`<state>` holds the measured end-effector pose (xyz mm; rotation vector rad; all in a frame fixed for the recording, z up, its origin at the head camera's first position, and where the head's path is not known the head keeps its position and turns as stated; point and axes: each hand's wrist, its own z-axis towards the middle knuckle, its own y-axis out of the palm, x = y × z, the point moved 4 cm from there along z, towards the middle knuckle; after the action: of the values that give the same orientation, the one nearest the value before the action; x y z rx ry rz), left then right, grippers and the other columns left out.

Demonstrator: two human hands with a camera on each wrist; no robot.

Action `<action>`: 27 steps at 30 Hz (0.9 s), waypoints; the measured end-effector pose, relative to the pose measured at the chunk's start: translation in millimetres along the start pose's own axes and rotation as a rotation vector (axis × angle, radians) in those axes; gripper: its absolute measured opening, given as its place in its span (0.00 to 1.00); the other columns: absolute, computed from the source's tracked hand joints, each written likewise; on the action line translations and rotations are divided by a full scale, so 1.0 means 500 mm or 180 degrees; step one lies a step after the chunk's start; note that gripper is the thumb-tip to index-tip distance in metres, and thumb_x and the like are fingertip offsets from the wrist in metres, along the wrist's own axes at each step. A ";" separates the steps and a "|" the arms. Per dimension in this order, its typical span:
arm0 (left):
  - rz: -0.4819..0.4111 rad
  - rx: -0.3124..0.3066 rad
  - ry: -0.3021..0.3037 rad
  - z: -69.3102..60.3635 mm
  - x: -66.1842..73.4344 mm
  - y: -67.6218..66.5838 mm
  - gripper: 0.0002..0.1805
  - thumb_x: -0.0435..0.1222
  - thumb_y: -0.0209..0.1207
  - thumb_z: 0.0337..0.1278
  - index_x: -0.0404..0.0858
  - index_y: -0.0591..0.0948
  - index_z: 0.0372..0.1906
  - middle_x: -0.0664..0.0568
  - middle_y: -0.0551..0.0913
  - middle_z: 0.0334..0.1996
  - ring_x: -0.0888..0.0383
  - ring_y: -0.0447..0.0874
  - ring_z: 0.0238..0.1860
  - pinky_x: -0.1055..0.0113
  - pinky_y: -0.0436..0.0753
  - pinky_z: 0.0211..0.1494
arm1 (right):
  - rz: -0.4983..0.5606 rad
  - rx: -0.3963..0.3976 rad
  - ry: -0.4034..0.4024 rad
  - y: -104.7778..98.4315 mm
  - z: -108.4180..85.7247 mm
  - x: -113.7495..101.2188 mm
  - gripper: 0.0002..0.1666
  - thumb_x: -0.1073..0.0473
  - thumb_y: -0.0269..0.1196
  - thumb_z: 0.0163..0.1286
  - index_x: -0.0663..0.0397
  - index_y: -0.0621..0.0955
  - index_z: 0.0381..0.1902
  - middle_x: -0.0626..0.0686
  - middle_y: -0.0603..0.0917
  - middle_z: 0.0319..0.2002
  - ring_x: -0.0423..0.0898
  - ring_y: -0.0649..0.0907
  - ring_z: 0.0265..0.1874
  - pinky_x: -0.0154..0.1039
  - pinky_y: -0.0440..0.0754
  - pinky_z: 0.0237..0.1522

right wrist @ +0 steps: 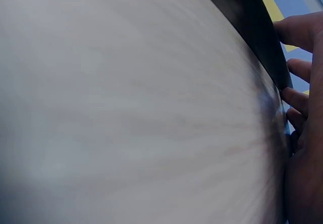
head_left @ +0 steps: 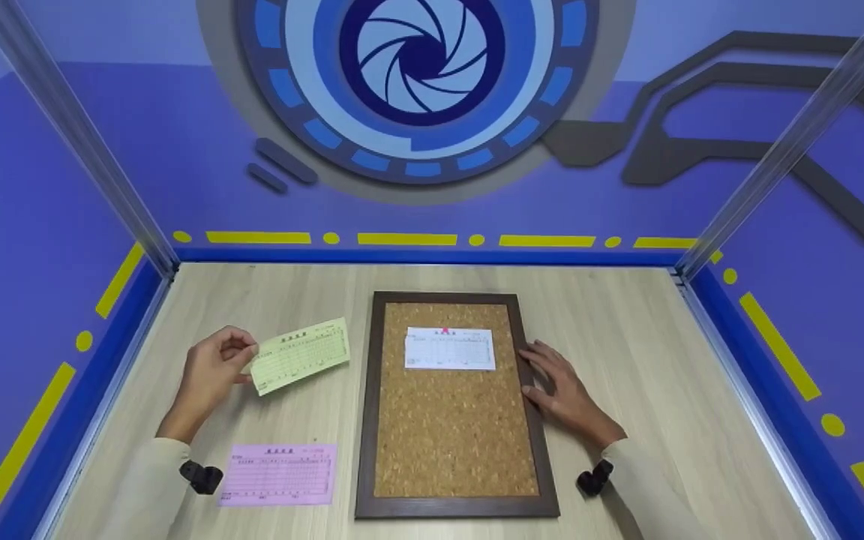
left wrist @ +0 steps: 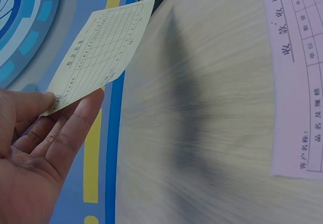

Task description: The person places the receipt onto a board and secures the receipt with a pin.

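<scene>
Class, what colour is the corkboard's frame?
The frame is dark brown; the head view shows it best.

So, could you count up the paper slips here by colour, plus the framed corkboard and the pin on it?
Yellow slip: 1
White slip: 1
Pink-purple slip: 1
Framed corkboard: 1
Pink pin: 1
Total: 5

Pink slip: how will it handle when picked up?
The pink slip looks like thin paper, so probably light. Lying flat on the table, it may slide before lifting. The yellow slip, pinched at one end, bends only slightly, so this may hold shape too.
</scene>
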<state>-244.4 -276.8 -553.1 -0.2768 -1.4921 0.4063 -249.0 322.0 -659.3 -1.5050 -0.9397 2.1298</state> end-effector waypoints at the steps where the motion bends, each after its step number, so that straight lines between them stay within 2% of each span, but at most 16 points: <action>1: -0.0011 -0.0006 -0.0010 -0.001 -0.001 0.001 0.04 0.27 0.64 0.77 0.29 0.83 0.50 0.37 0.87 0.44 0.57 0.89 0.40 0.54 0.94 0.39 | 0.0002 0.0002 -0.0005 0.000 0.000 0.000 0.39 0.49 0.71 0.75 0.53 0.76 0.80 0.64 0.67 0.83 0.70 0.61 0.84 0.79 0.55 0.79; 8: -0.0058 -0.0023 -0.0079 -0.002 -0.006 0.006 0.05 0.27 0.64 0.77 0.30 0.83 0.50 0.37 0.87 0.44 0.56 0.89 0.40 0.54 0.94 0.38 | -0.0008 0.0010 -0.0073 0.000 -0.001 -0.001 0.39 0.50 0.71 0.76 0.54 0.76 0.80 0.66 0.67 0.83 0.70 0.61 0.84 0.79 0.56 0.78; 13: -0.0009 -0.0024 -0.0059 -0.002 -0.004 0.008 0.06 0.28 0.64 0.77 0.29 0.84 0.50 0.37 0.87 0.44 0.56 0.89 0.39 0.55 0.94 0.37 | -0.0040 0.0016 -0.0058 -0.001 0.000 0.000 0.39 0.49 0.71 0.75 0.54 0.76 0.79 0.65 0.68 0.83 0.70 0.62 0.84 0.78 0.56 0.79; 20: -0.0093 -0.0006 -0.0061 -0.001 -0.003 0.009 0.02 0.27 0.65 0.76 0.34 0.84 0.47 0.38 0.87 0.43 0.58 0.88 0.38 0.53 0.94 0.37 | -0.0026 0.0022 -0.0052 -0.001 0.001 -0.003 0.39 0.51 0.72 0.74 0.55 0.76 0.79 0.66 0.68 0.82 0.70 0.62 0.84 0.78 0.56 0.79; 27: -0.0214 -0.0060 -0.0080 -0.002 -0.003 0.019 0.05 0.27 0.66 0.75 0.30 0.83 0.48 0.37 0.87 0.44 0.60 0.87 0.38 0.60 0.93 0.34 | 0.0006 -0.0006 0.0028 0.000 0.002 -0.007 0.39 0.51 0.72 0.74 0.55 0.76 0.79 0.65 0.67 0.83 0.70 0.61 0.84 0.78 0.55 0.79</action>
<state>-244.3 -268.9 -558.4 -0.2364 -1.5263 0.3432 -248.7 319.3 -656.9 -1.5155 -0.9378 2.1225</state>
